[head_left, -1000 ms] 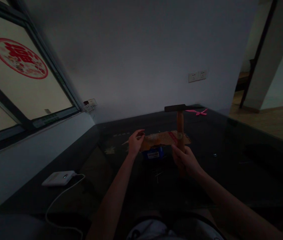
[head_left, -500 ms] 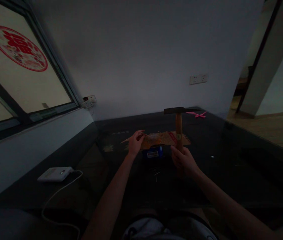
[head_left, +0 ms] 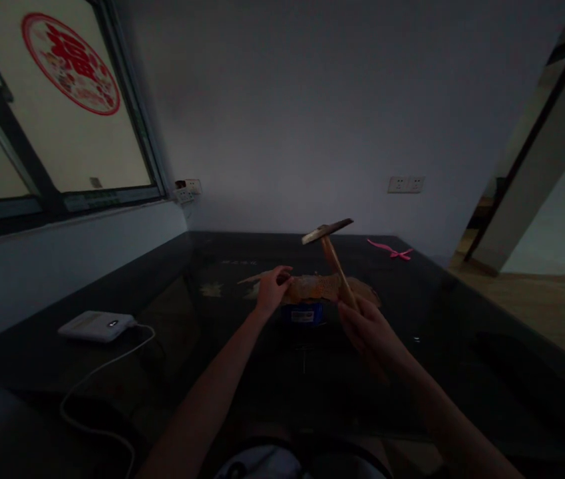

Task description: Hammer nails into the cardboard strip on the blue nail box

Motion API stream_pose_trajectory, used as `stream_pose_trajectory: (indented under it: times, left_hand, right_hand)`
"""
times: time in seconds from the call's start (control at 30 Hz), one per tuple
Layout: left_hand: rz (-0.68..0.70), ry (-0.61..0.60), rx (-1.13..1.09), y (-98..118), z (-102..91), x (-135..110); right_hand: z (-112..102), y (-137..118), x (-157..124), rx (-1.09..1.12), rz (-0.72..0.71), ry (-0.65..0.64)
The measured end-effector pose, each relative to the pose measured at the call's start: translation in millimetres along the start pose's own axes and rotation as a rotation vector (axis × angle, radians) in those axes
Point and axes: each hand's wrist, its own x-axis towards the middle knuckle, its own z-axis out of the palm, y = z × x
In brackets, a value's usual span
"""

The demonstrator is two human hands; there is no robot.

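My right hand is wrapped round the wooden handle of a hammer. The hammer is raised and tilts left, its metal head above and behind a flattened piece of brown cardboard. That cardboard lies over a blue object with a white label, of which only the front shows. At the left part of the cardboard, the fingers of my left hand are pinched together. Whatever is between those fingertips is too small and dark to make out.
On the dark glossy table, a white power bank with a white cable lies at the left. A pink ribbon-like strip rests at the far right, and a small shiny bit lies right of my right hand. A wall stands behind the table.
The hammer has gone from upright to tilting left, its head now nearer the middle of the cardboard. My left hand stays at the cardboard. The camera view has shifted.
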Motion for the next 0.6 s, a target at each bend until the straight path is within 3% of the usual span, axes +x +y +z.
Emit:
stream_pose_trajectory:
  times: [0.2,0.43,0.6]
  left_hand:
    - [-0.046,0.051,-0.053,-5.6,4.1,-0.7]
    - [-0.098,0.031,0.091,3.6,-1.4,-1.8]
    - [-0.091,0.023,0.044,7.4,-1.6,-2.3]
  right_hand:
    - [2.0,-43.0,13.3,-0.277,0.011,-0.073]
    - [-9.5,-35.2,20.8,-0.467,0.029,-0.165]
    - [-14.1,-45.9,18.0,-0.43,-0.066,-0.11]
